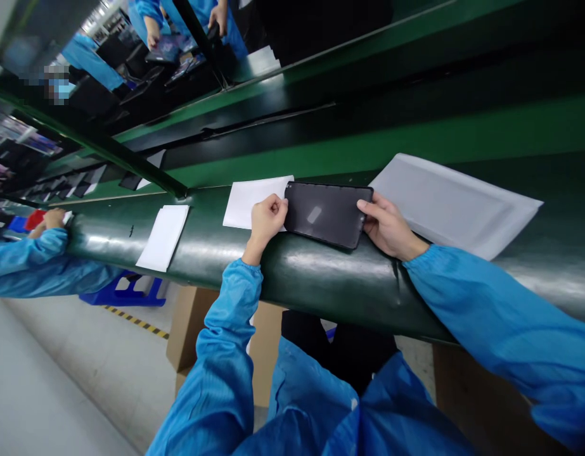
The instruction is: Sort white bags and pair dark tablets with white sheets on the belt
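Right fingers (369,208) pinch the dark panel (326,214), likely steadying it. Left fingers (281,209) curl at its opposite edge, grip unclear.

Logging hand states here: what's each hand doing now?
Left hand: closed, at the left edge of the black panel; whether it grips cannot be told.
Right hand: closed, holding the black panel's right end.

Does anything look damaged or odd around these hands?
Possibly: a dark crease or tear, I can't tell which, breaks the otherwise smooth green table covering at its rounded front edge, just below the right hand.
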Demonstrator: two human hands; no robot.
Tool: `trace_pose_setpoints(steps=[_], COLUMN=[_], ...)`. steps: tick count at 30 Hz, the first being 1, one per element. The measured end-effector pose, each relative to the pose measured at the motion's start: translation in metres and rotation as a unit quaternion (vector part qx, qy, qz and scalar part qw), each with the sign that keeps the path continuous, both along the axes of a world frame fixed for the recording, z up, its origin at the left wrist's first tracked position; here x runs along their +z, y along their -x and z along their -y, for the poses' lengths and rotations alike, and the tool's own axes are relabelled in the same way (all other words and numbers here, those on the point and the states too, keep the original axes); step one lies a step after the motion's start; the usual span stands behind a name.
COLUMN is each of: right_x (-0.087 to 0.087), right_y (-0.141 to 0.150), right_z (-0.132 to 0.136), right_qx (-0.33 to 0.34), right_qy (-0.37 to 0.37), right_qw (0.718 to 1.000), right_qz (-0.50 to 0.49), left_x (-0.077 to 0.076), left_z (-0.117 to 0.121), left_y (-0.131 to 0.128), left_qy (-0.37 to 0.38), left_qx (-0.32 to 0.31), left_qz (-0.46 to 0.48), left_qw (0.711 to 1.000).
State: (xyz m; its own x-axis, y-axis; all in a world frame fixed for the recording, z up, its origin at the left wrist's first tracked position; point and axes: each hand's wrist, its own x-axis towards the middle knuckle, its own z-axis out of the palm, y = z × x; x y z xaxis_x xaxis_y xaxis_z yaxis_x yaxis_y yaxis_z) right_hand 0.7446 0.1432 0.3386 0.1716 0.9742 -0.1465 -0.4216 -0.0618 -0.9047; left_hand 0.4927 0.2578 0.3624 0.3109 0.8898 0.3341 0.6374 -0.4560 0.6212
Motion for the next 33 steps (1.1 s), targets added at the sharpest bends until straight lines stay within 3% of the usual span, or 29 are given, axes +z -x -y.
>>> trace_pose_setpoints(steps=[5,11,17,19,21,24,27,33], right_x=[-0.001,-0.001,-0.004,-0.004,-0.003,0.000,0.002,0.000], right_y=[0.009,0.021,0.017,0.018,0.019,0.022,0.023,0.018], right_z=[0.001,0.004,0.003,0.001,0.001,0.003,0.007,0.002], right_qx=[0.036,0.101,0.164,0.141,0.104,0.115,0.120,-0.013], right_qy=[-0.013,-0.046,-0.061,-0.070,-0.082,-0.090,-0.073,-0.024], right_qw=[0.999,0.993,0.985,0.986,0.983,0.972,0.977,1.000], right_qz=[-0.014,-0.031,0.008,0.062,0.128,0.186,0.163,0.013], left_x=[0.002,0.000,-0.001,-0.002,-0.004,-0.006,-0.005,0.000], left_z=[0.020,0.052,0.047,0.049,0.056,0.065,0.060,0.029], left_y=[-0.018,-0.046,-0.039,-0.039,-0.043,-0.049,-0.045,-0.020], left_qy=[-0.063,-0.053,-0.008,-0.007,-0.021,-0.053,-0.082,-0.128], left_qx=[-0.047,-0.161,-0.115,-0.137,-0.197,-0.270,-0.285,-0.248], left_qz=[-0.043,0.000,0.087,0.102,0.086,0.051,0.043,-0.094], left_qw=[0.996,0.985,0.990,0.985,0.976,0.960,0.954,0.956])
